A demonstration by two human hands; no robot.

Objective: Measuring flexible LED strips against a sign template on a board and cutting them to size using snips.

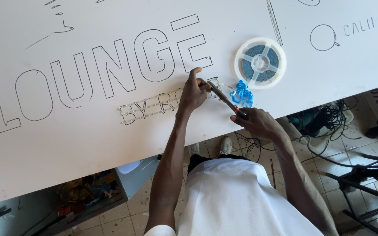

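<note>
We stand over a big white surface [110, 144] that fills most of the view, with large outlined letters [97, 74] cut or drawn across it from nine o'clock toward twelve. Below them, at about the centre, runs a smaller row of letters lined with a thin light strip [154, 109]; this is the piece we are working on.

At two o'clock from our hands a white reel [260, 63] of grey-blue strip lies flat on the surface, and just below it sits a curl of blue backing tape [242, 94].

Our left hand [193, 94] presses down on the right end of the small lettering, forefinger stretched up toward twelve o'clock; its grip is closed flat on the strip, not around it. Our right hand [259, 122], at four o'clock from the left, is clenched around the handles of a pair of pliers [224, 98], whose nose points to ten o'clock and meets the strip right beside the left fingers.

We judge the step to be seating or bending the strip into the next letter. The next move calls for a steady hold with the left hand while the pliers work gently, so the strip does not kink.
</note>
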